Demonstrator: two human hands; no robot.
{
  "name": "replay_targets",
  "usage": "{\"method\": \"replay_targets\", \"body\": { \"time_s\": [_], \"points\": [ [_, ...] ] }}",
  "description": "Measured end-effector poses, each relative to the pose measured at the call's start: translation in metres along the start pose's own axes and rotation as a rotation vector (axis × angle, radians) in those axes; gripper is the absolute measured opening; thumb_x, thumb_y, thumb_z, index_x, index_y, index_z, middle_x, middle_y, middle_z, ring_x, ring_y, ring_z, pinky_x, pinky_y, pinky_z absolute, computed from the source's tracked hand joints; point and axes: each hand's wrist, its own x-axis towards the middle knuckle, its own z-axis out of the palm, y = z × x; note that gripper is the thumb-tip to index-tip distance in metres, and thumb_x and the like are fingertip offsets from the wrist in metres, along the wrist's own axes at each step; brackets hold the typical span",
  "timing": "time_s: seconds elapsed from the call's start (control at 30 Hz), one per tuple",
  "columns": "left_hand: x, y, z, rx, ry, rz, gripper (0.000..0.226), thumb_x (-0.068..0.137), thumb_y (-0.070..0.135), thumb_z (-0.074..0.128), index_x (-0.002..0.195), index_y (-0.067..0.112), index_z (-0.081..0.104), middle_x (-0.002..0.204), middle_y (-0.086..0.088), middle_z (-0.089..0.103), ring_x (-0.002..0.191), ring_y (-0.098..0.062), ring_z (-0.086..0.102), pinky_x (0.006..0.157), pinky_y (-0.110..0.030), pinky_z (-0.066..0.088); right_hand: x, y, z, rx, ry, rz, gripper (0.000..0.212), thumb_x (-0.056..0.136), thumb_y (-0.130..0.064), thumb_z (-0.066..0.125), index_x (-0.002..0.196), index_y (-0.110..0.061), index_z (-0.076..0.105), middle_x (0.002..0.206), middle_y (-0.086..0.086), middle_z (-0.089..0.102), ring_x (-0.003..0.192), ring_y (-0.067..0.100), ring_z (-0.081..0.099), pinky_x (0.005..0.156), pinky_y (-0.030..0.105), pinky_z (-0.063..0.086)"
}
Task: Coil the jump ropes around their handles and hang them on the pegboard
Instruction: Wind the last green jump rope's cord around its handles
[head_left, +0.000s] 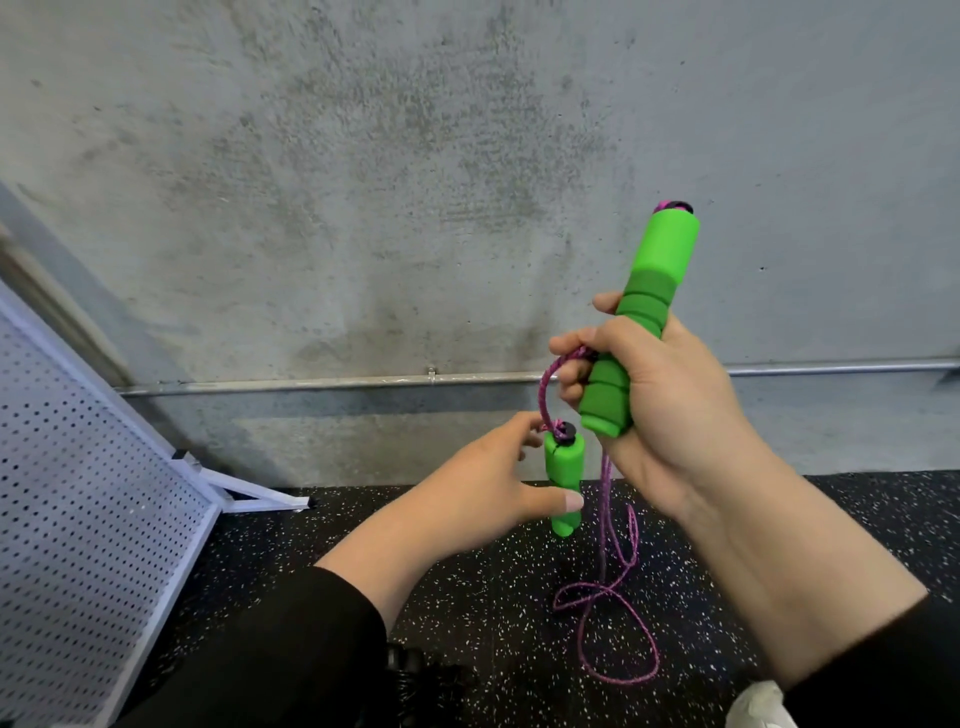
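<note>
My right hand grips one green foam handle of a jump rope, held upright and tilted, and its fingers also pinch a short loop of the pink rope. That loop runs down to the second green handle, which hangs upright. My left hand holds this second handle between thumb and fingers. More pink rope trails from under my right hand down to the floor in loose loops. The white pegboard leans at the left edge of the view.
A grey concrete wall fills the background, with a metal pipe running along its base. The floor is black speckled rubber. The pegboard's white foot juts onto the floor. A white object shows at the bottom right.
</note>
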Motion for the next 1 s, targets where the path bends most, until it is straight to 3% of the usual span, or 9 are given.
{"method": "replay_targets", "body": {
  "time_s": [0.17, 0.27, 0.33, 0.43, 0.5, 0.6, 0.83, 0.93, 1.0],
  "points": [
    [0.006, 0.004, 0.007, -0.144, 0.037, 0.01, 0.053, 0.086, 0.038, 0.079, 0.131, 0.032, 0.053, 0.117, 0.011, 0.065, 0.107, -0.006, 0.062, 0.097, -0.029, 0.05, 0.0, -0.009, -0.003, 0.052, 0.009, 0.0, 0.022, 0.096, 0.005, 0.047, 0.109, -0.013, 0.046, 0.07, 0.011, 0.067, 0.052, 0.016, 0.056, 0.047, 0.024, 0.047],
    [0.009, 0.006, 0.007, -0.099, 0.067, 0.019, 0.027, 0.087, 0.039, 0.077, 0.106, 0.027, 0.061, 0.096, 0.008, 0.069, 0.087, -0.008, 0.063, 0.082, -0.029, 0.049, 0.001, -0.015, -0.008, 0.079, 0.023, -0.012, 0.022, 0.096, 0.006, 0.047, 0.107, -0.013, 0.046, 0.072, 0.013, 0.067, 0.053, 0.017, 0.058, 0.049, 0.024, 0.049],
    [0.011, 0.005, 0.007, -0.145, 0.102, -0.005, 0.028, 0.085, 0.044, 0.077, 0.102, 0.026, 0.064, 0.087, 0.009, 0.068, 0.079, -0.007, 0.061, 0.074, -0.03, 0.048, 0.003, -0.018, -0.014, 0.047, 0.05, -0.004, 0.021, 0.096, 0.005, 0.049, 0.105, -0.013, 0.047, 0.081, 0.018, 0.07, 0.056, 0.021, 0.063, 0.053, 0.027, 0.054],
    [0.011, 0.002, 0.006, -0.444, 0.117, -0.109, 0.034, 0.081, 0.05, 0.075, 0.1, 0.023, 0.068, 0.095, -0.004, 0.077, 0.085, -0.018, 0.068, 0.071, -0.031, 0.047, 0.007, -0.022, -0.031, -0.383, 0.05, 0.118, 0.015, 0.096, -0.005, 0.06, 0.105, -0.013, 0.051, 0.103, 0.021, 0.074, 0.057, 0.031, 0.069, 0.057, 0.037, 0.061],
    [0.01, 0.002, 0.005, -0.678, 0.1, -0.185, 0.021, 0.092, 0.039, 0.071, 0.097, 0.02, 0.066, 0.094, -0.015, 0.076, 0.08, -0.025, 0.066, 0.065, -0.032, 0.042, 0.01, -0.02, -0.046, -0.757, -0.006, 0.211, 0.019, 0.097, -0.013, 0.064, 0.11, -0.012, 0.051, 0.094, 0.023, 0.074, 0.048, 0.031, 0.065, 0.049, 0.037, 0.057],
    [0.01, 0.003, 0.001, -0.919, 0.109, -0.273, 0.017, 0.095, 0.036, 0.066, 0.094, 0.02, 0.061, 0.081, -0.011, 0.07, 0.063, -0.018, 0.063, 0.058, -0.029, 0.044, 0.016, -0.01, -0.056, -0.972, -0.015, 0.176, 0.021, 0.097, -0.022, 0.065, 0.106, -0.01, 0.05, 0.072, 0.017, 0.063, 0.036, 0.023, 0.053, 0.035, 0.024, 0.042],
    [0.014, 0.006, -0.005, -1.113, 0.27, -0.276, 0.02, 0.096, 0.037, 0.066, 0.09, 0.019, 0.061, 0.074, -0.002, 0.06, 0.057, -0.014, 0.061, 0.051, -0.027, 0.052, 0.01, 0.023, -0.045, -1.009, -0.065, 0.132, 0.017, 0.094, -0.031, 0.068, 0.095, -0.015, 0.065, 0.069, 0.005, 0.061, 0.053, 0.018, 0.053, 0.05, 0.028, 0.043],
    [0.016, 0.005, -0.01, -1.162, 0.328, -0.247, 0.022, 0.096, 0.036, 0.065, 0.093, 0.015, 0.069, 0.079, -0.004, 0.07, 0.066, -0.015, 0.067, 0.064, -0.03, 0.056, 0.003, 0.031, -0.036, -1.005, -0.109, 0.146, 0.016, 0.094, -0.032, 0.068, 0.097, -0.017, 0.069, 0.08, 0.006, 0.073, 0.062, 0.012, 0.063, 0.062, 0.03, 0.051],
    [0.016, 0.003, -0.011, -1.178, 0.35, -0.233, 0.025, 0.095, 0.036, 0.066, 0.098, 0.011, 0.07, 0.083, -0.007, 0.07, 0.07, -0.015, 0.067, 0.07, -0.031, 0.054, -0.002, 0.037, -0.031, -0.779, -0.137, 0.275, 0.018, 0.097, -0.028, 0.066, 0.106, -0.012, 0.065, 0.09, 0.016, 0.074, 0.07, 0.022, 0.07, 0.072, 0.043, 0.059]
  ]
}}
